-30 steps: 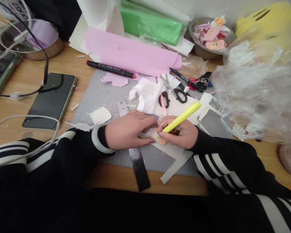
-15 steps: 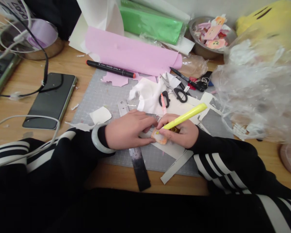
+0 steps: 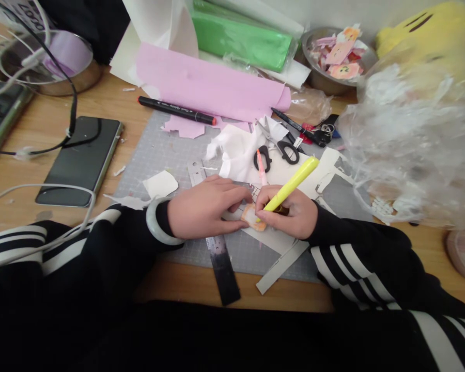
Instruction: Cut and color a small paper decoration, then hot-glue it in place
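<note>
My right hand (image 3: 289, 214) is closed around a yellow marker pen (image 3: 292, 183), gripping it low between thumb and fingers. The pen leans up and to the right, and its tip is at the small orange-edged paper piece (image 3: 251, 218), which lies in front of me between my two hands. My left hand (image 3: 207, 206) is half open, palm down, with thumb and forefinger apart; the thumb touches the left side of this piece. Whether the other fingers press on something, I cannot tell. A pale bangle (image 3: 158, 222) is around my left wrist.

Under my left hand passes a metal ruler (image 3: 225, 271), whose dark end reaches over the near edge of the grey cutting mat (image 3: 139, 165). A narrow paper strip (image 3: 279, 268) lies near my right sleeve. Just beyond my hands are the black-handled scissors (image 3: 289, 152) and, beside them, crumpled white material (image 3: 236, 152). Farther away, a black marker with orange ends (image 3: 178, 111) lies along a folded pink sheet (image 3: 217, 82), and behind it is a green package (image 3: 240, 39). To the right of this package stands a metal bowl (image 3: 321, 80) with coloured paper pieces. On the left, a smartphone (image 3: 79, 160) rests on the wooden table (image 3: 306, 297).
</note>
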Demonstrator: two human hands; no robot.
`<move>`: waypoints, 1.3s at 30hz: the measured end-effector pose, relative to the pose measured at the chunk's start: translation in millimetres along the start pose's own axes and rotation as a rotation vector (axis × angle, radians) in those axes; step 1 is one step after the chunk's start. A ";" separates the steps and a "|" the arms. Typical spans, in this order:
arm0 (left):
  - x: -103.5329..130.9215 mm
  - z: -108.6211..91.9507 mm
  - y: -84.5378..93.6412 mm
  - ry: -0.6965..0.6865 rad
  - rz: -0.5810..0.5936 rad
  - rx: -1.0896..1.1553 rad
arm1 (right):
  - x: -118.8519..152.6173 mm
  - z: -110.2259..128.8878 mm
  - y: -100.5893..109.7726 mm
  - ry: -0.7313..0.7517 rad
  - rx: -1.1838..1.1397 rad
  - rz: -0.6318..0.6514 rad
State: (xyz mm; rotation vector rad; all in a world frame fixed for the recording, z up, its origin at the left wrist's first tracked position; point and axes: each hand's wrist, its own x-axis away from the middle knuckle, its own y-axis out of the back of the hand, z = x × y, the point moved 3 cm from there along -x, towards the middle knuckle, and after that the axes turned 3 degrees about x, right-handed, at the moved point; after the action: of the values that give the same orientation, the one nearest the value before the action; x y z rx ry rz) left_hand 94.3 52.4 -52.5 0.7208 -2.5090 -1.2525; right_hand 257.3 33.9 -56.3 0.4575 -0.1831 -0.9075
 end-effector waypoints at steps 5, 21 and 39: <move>0.2 -0.1 -0.3 -0.007 -0.014 -0.020 | 0.6 0.7 0.6 -0.061 -0.025 -0.045; -0.5 -0.7 -1.1 0.003 0.011 -0.003 | 1.4 0.1 -0.3 -0.077 -0.033 -0.008; -1.2 -0.8 -0.4 0.001 0.006 -0.017 | 0.8 -0.1 0.2 -0.074 -0.021 -0.041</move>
State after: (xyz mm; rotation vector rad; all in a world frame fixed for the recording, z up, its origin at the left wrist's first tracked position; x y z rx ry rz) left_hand 95.8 52.2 -52.3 0.7097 -2.4949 -1.2697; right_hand 257.9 33.4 -56.3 0.4100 -0.2327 -0.9668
